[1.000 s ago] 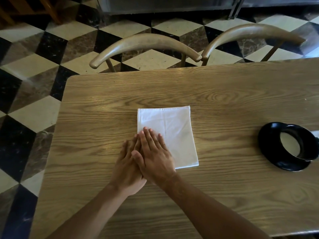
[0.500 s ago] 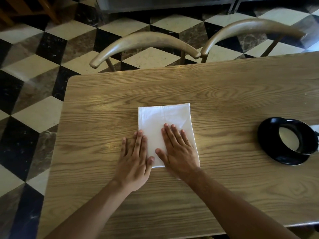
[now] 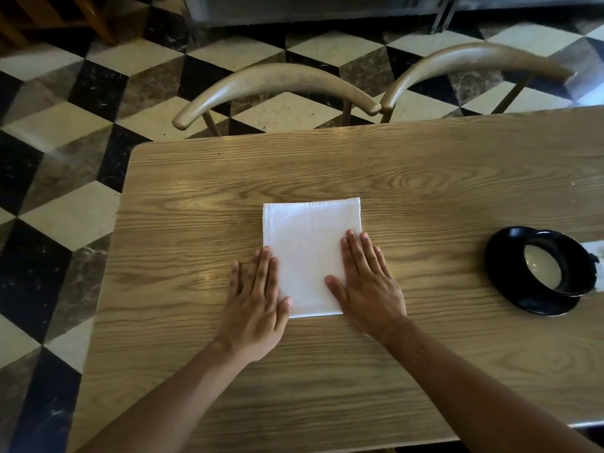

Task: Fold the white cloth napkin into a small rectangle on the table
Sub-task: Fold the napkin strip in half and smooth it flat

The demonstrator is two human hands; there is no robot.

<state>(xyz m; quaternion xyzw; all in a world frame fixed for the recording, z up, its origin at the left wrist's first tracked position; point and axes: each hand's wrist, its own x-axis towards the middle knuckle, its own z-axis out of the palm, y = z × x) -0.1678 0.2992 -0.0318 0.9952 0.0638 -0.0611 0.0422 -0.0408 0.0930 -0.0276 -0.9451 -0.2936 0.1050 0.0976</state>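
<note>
The wooden counter [image 3: 425, 197] carries the white napkin [image 3: 310, 253], folded flat into a rectangle near its middle. The left hand [image 3: 255, 308] and right hand [image 3: 366, 282] press flat along its lower side edges, each grip fully spread, fingers overlapping the cloth, clasping nothing.

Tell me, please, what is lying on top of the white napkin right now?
Only the two flat hands: the left hand overlaps the napkin's left edge, the right hand its right edge. The cloth beneath them is hidden; the middle is bare.
</note>
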